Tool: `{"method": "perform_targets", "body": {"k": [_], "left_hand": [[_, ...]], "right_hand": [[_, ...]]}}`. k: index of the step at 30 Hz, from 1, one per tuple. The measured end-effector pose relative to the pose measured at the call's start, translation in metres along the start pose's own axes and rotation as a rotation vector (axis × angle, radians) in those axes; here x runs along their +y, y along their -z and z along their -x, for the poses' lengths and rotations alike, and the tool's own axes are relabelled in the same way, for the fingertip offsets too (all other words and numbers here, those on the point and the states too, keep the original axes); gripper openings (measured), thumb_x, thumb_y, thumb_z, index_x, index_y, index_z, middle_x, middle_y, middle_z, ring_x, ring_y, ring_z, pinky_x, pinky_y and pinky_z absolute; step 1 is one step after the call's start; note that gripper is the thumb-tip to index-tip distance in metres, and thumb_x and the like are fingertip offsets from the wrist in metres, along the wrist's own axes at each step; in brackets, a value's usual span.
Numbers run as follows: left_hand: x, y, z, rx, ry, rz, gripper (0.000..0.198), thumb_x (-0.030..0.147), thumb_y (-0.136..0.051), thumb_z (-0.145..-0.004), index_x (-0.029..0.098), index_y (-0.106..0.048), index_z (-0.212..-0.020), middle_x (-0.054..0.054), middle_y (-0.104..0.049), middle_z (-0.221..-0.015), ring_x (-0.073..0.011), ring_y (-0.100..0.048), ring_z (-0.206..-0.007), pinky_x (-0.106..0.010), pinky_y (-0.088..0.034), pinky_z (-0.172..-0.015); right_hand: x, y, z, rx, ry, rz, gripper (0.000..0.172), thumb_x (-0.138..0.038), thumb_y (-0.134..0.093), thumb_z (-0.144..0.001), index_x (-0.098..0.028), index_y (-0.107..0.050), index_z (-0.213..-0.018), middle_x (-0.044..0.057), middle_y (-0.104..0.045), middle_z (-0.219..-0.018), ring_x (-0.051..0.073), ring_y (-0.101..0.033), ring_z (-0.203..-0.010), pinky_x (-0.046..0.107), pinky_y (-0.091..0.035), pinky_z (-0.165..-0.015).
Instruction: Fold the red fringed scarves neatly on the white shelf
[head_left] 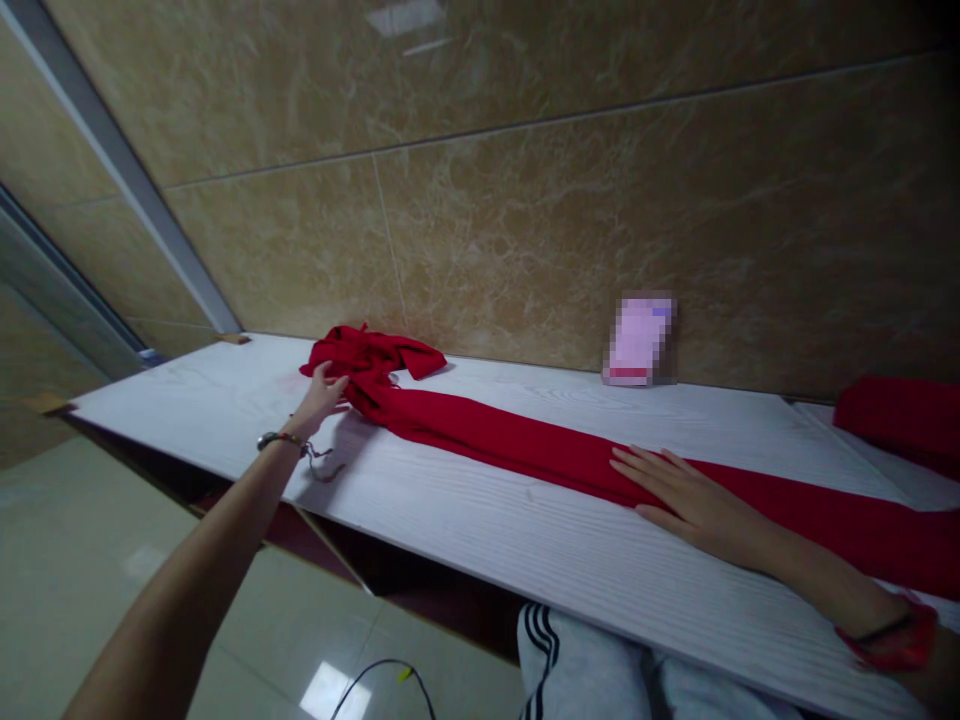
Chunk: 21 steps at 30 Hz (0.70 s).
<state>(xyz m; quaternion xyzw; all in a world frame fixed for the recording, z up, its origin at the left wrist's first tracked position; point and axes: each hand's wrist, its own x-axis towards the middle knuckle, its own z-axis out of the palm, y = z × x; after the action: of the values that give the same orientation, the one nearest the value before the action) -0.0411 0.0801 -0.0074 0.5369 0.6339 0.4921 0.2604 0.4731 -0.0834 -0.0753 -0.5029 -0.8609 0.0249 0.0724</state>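
A long red scarf (517,438) runs across the white tabletop, its right part lying as a fairly flat folded band. Toward the left it ends in a crumpled heap (360,350). My left hand (321,398), with a beaded bracelet at the wrist, reaches to the front of this heap, fingers bent over the cloth and thumb close to them. My right hand (679,498) lies palm down across the band, fingers stretched out and pressing on it. Something red circles my right wrist.
A pink phone-like object (637,342), blurred out, leans against the tiled wall (495,250) behind. More folded red cloth (900,420) lies at the far right. Open shelf spaces (420,570) show under the table's front edge (450,555). A dark cable (382,662) loops over the floor.
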Motion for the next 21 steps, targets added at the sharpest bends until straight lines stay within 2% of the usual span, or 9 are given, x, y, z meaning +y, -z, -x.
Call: {"method": "perform_targets", "body": {"k": [3, 6, 11, 14, 16, 19, 21], "left_hand": [[-0.008, -0.005, 0.008, -0.149, -0.017, -0.037, 0.080, 0.022, -0.070, -0.064, 0.018, -0.032, -0.134, -0.013, -0.055, -0.113, -0.0185, -0.060, -0.087, -0.028, -0.053, -0.069], [-0.013, -0.010, 0.010, -0.183, -0.088, 0.020, 0.088, 0.023, -0.076, -0.057, 0.016, -0.035, -0.134, -0.012, -0.058, -0.110, -0.0202, -0.060, -0.088, -0.029, -0.052, -0.070], [-0.016, 0.000, -0.001, -0.256, -0.186, 0.182, 0.077, 0.032, -0.076, -0.055, 0.014, -0.048, -0.125, -0.010, -0.064, -0.104, -0.0211, -0.061, -0.087, -0.035, -0.051, -0.077], [-0.019, 0.014, -0.010, -0.314, -0.247, 0.134, 0.074, 0.033, -0.073, -0.058, 0.012, -0.049, -0.124, -0.011, -0.063, -0.109, -0.0226, -0.061, -0.091, -0.037, -0.050, -0.082], [-0.022, 0.026, -0.017, -0.270, -0.265, -0.049, 0.070, 0.029, -0.069, -0.058, 0.013, -0.051, -0.123, -0.009, -0.063, -0.109, -0.0227, -0.061, -0.091, -0.036, -0.050, -0.081], [-0.027, 0.048, -0.026, -0.070, -0.248, -0.349, 0.055, 0.020, -0.061, -0.059, 0.013, -0.058, -0.114, -0.008, -0.065, -0.104, -0.0242, -0.061, -0.092, -0.035, -0.049, -0.081], [-0.032, 0.058, -0.031, 0.046, -0.229, -0.437, 0.049, 0.017, -0.055, -0.061, 0.013, -0.060, -0.110, -0.010, -0.064, -0.106, -0.0253, -0.059, -0.097, -0.036, -0.046, -0.085]], "right_hand": [[0.002, -0.003, 0.000, 0.020, -0.003, -0.005, 0.057, -0.052, -0.034, -0.088, -0.029, -0.026, -0.140, 0.003, -0.030, -0.145, 0.025, -0.022, -0.133, 0.054, -0.018, -0.107], [0.003, -0.005, 0.000, 0.029, 0.000, -0.011, 0.057, -0.052, -0.036, -0.087, -0.030, -0.028, -0.139, 0.002, -0.032, -0.144, 0.026, -0.024, -0.132, 0.055, -0.019, -0.107], [0.005, -0.007, 0.000, 0.048, 0.008, -0.013, 0.055, -0.051, -0.037, -0.088, -0.033, -0.028, -0.139, 0.001, -0.032, -0.143, 0.026, -0.026, -0.131, 0.054, -0.020, -0.107], [0.006, -0.008, 0.001, 0.057, 0.007, -0.010, 0.056, -0.051, -0.037, -0.087, -0.033, -0.027, -0.139, 0.001, -0.031, -0.144, 0.025, -0.025, -0.132, 0.054, -0.020, -0.107], [0.007, -0.008, 0.002, 0.064, 0.011, -0.011, 0.056, -0.051, -0.038, -0.087, -0.033, -0.027, -0.139, 0.000, -0.032, -0.144, 0.025, -0.025, -0.132, 0.053, -0.020, -0.107], [0.006, -0.008, 0.002, 0.068, 0.011, -0.013, 0.056, -0.052, -0.037, -0.087, -0.033, -0.027, -0.139, 0.000, -0.033, -0.143, 0.025, -0.026, -0.132, 0.053, -0.020, -0.107], [0.006, -0.007, 0.002, 0.066, 0.006, -0.016, 0.056, -0.053, -0.037, -0.087, -0.033, -0.028, -0.139, 0.000, -0.033, -0.143, 0.025, -0.026, -0.131, 0.053, -0.021, -0.107]]}}
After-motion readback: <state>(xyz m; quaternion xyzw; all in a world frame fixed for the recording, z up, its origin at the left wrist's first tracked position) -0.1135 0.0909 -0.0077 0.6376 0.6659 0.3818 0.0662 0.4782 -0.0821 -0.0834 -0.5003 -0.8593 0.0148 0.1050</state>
